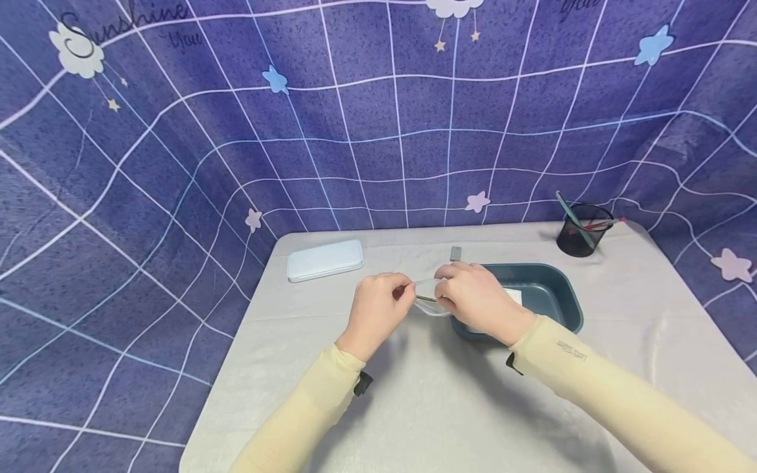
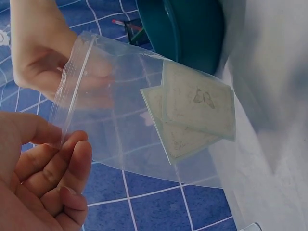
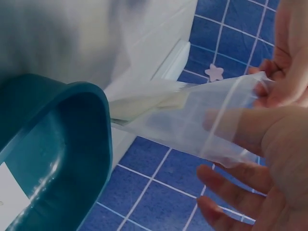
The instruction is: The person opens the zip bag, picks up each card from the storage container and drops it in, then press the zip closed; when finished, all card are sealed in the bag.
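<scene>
Both hands hold a clear zip bag [image 2: 120, 130] by its mouth, one at each end of the zip strip. My left hand [image 1: 378, 305] pinches one end between thumb and forefinger, its other fingers loosely bent. At the other end my right hand [image 3: 274, 159] holds the bag, its thumb on one side and fingers on the other. Inside the bag lie pale square cards [image 2: 199, 103], overlapping, the front one with a butterfly print. The bag hangs above the table beside a teal basin [image 1: 568, 292].
A white paper-like piece [image 3: 12, 197] lies in the basin. Behind the basin is a small grey flat piece [image 1: 455, 253]. A light rectangular case [image 1: 325, 260] lies at the back left of the table [image 1: 426, 407]. A black mesh pen holder [image 1: 575, 242] stands at the back right.
</scene>
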### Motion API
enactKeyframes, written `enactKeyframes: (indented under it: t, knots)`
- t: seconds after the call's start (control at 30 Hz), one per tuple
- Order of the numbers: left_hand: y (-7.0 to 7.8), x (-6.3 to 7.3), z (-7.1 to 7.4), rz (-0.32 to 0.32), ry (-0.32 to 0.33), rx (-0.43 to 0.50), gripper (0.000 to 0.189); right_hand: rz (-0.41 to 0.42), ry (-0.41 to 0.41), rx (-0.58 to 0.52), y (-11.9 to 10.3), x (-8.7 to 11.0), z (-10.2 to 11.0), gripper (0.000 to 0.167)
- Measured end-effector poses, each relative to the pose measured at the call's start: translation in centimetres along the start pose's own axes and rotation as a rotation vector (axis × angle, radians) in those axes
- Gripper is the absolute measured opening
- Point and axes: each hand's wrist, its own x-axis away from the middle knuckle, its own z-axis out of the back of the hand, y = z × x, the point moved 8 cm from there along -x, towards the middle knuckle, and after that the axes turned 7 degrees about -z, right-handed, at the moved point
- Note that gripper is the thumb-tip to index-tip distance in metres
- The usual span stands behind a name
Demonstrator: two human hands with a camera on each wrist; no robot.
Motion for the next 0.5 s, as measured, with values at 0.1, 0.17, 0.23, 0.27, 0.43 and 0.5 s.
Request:
enactKeyframes:
  t: [0.1,0.17,0.23,0.27,0.43,0.5]
  knots:
    - [-0.1,0.0,0.0,0.0,0.005,-0.002,0.012,0.029,0.051,-0.029,-0.3,0.3,1.1,0.023]
    - [-0.1,0.1,0.0,0.002,0.006,0.0,0.011,0.045,0.085,-0.05,-0.3,0.5,1.9,0.018]
    - [-0.1,0.1,0.1,0.005,0.007,0.006,0.011,0.05,0.112,-0.07,-0.2,0.7,2.6,0.013]
    - [-0.2,0.1,0.1,0.007,0.007,0.009,0.011,0.048,0.122,-0.078,-0.1,0.8,3.0,0.012]
    - [-0.2,0.2,0.0,0.011,0.006,0.017,0.011,-0.015,0.128,-0.095,2.0,1.4,3.8,0.01]
    - [-0.1,0.1,0.0,0.007,0.006,0.016,0.011,-0.056,0.106,-0.096,3.3,1.6,3.7,0.013]
